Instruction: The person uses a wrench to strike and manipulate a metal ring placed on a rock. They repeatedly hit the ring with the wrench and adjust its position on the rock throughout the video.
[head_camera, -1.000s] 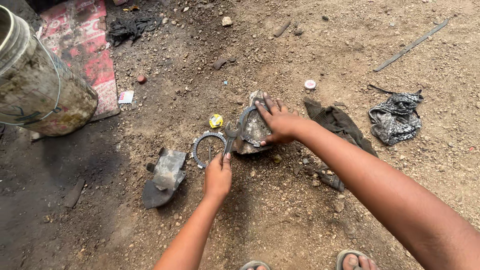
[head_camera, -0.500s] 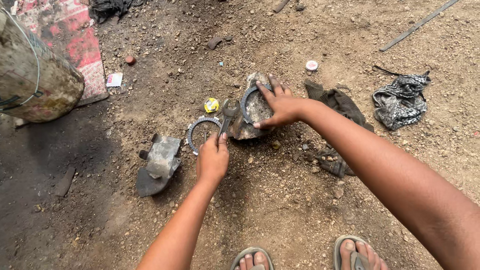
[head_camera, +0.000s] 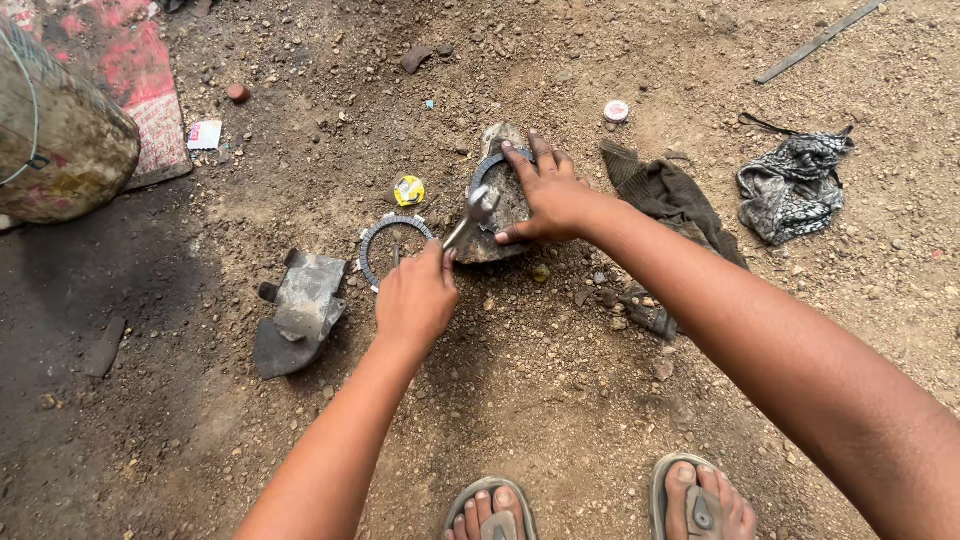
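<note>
L hand (head_camera: 415, 298) w/ metal tool (head_camera: 470, 218), long axis up-right toward stone (head_camera: 505, 200).

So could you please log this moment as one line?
left hand: grips metal tool | right hand: pins toothed ring on stone

Bare arms; feet in grey flip-flops (head_camera: 690, 505).

Bare dirt lies open near the feet; toothed ring (head_camera: 394, 248) and bent metal piece (head_camera: 298, 310) crowd the left.
</note>
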